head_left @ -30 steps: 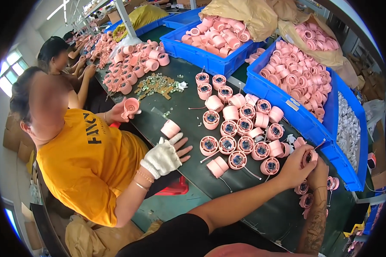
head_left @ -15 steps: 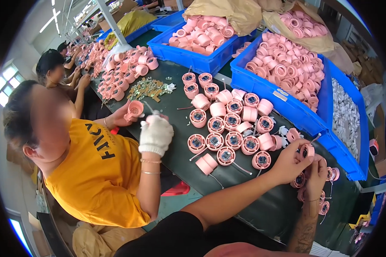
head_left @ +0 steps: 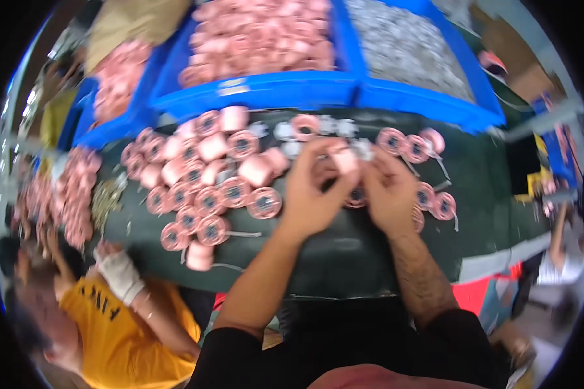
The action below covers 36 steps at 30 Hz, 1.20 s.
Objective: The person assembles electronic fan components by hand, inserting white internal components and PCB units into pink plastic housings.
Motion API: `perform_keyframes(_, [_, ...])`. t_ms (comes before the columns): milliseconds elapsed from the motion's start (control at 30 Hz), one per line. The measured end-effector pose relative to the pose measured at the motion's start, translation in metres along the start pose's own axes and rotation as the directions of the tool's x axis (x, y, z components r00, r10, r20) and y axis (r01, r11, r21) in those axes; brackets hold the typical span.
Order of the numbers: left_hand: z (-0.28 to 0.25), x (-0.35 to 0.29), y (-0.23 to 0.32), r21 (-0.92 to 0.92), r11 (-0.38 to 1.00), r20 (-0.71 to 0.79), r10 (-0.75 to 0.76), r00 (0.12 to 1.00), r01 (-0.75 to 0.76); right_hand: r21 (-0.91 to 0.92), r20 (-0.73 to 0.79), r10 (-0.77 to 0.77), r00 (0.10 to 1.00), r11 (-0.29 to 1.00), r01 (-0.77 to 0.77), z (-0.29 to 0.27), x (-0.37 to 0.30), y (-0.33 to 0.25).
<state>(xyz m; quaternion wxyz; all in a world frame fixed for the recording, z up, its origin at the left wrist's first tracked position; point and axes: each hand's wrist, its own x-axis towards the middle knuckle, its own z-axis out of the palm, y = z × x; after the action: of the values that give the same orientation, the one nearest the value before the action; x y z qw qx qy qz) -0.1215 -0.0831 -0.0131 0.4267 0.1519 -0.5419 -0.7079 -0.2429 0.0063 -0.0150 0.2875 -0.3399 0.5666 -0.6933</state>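
My left hand [head_left: 313,191] grips a pink ring-shaped plastic housing [head_left: 344,161] between thumb and fingers, above the table. Right beside it, my right hand [head_left: 392,193] has its fingers closed at a small white plastic piece [head_left: 363,150], which touches or nearly touches the housing; blur hides the exact contact. Below and between my hands lies another pink housing [head_left: 355,196] with a dark circuit board. Several white pieces [head_left: 292,150] and a pink ring [head_left: 304,126] sit just beyond my left hand.
Left of my hands stand many pink housings [head_left: 209,201], some with trailing wires; a smaller group [head_left: 443,205] lies to the right. Blue bins [head_left: 259,87] of pink parts and white pieces [head_left: 412,55] line the far edge. A gloved co-worker [head_left: 130,324] in yellow sits at left.
The view has swung right and down, so the bins now lie straight ahead. My hands stay together at the pink housing, and a white piece now shows by my right fingers.
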Motion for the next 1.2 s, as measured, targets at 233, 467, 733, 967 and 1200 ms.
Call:
perform_keyframes(233, [0.015, -0.003, -0.012, 0.034, 0.998, 0.052, -0.063, 0.997, 0.062, 0.129, 0.015, 0.03, 0.999, 0.991, -0.032, -0.016, -0.003, -0.013])
perform_keyframes(467, [0.02, -0.008, -0.008, 0.043, 0.998, 0.043, -0.053, 0.998, 0.051, 0.017, 0.003, -0.077, 0.997, 0.997, 0.077, -0.018, -0.008, -0.012])
perform_keyframes(733, [0.0, -0.003, -0.005, 0.005, 0.981, 0.097, -0.195, 0.976, 0.196, -0.445, 0.25, -0.255, 0.934, 0.827, 0.345, -0.03, -0.004, -0.039])
perform_keyframes(967, [0.018, -0.015, 0.008, 0.008, 0.982, 0.29, -0.182, 0.939, 0.188, -0.535, 0.318, -0.31, 0.896, 0.721, 0.44, -0.057, -0.035, -0.058])
perform_keyframes(1200, [0.014, -0.012, 0.003, 0.016, 0.995, 0.05, -0.101, 0.994, 0.1, -0.7, 0.154, -0.312, 0.938, 0.635, 0.326, -0.124, -0.019, -0.082])
